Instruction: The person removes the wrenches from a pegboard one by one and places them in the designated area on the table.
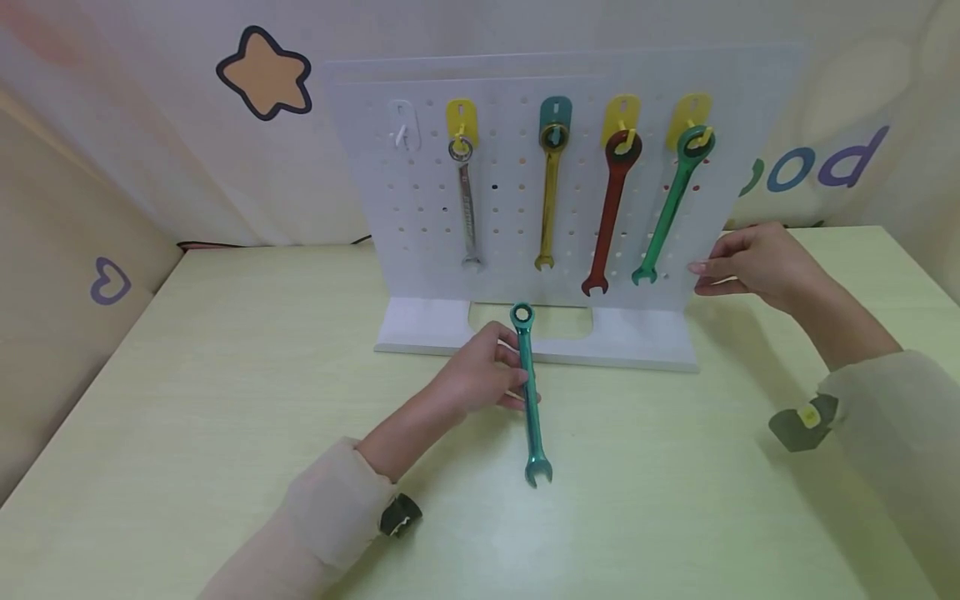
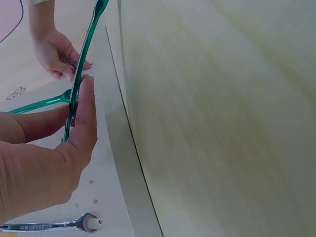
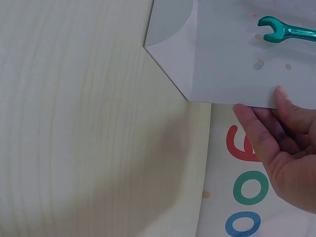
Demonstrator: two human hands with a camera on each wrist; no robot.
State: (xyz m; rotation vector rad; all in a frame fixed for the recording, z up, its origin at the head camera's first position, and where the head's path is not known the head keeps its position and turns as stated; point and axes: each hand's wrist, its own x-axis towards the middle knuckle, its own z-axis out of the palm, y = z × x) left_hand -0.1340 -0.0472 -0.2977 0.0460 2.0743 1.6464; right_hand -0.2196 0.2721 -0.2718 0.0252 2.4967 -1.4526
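Note:
My left hand point(image 1: 487, 371) pinches the shaft of a teal wrench point(image 1: 529, 392) just in front of a white pegboard stand point(image 1: 420, 242); the left wrist view shows the thumb point(image 2: 85, 118) pressed on the teal wrench point(image 2: 79, 79). The ring end points at the board, the open end toward me. My right hand point(image 1: 750, 262) holds the board's right edge, fingers point(image 3: 291, 111) curled over it. Silver point(image 1: 467, 208), yellow point(image 1: 549, 196), red point(image 1: 609, 217) and green point(image 1: 667, 208) wrenches hang from hooks on the board.
An empty white hook point(image 1: 402, 127) sits at the board's upper left. The pale wooden table point(image 1: 187, 375) spreads around the stand. A padded wall with a star point(image 1: 264, 73) and letters stands behind. A low side wall point(image 1: 67, 250) runs along the left.

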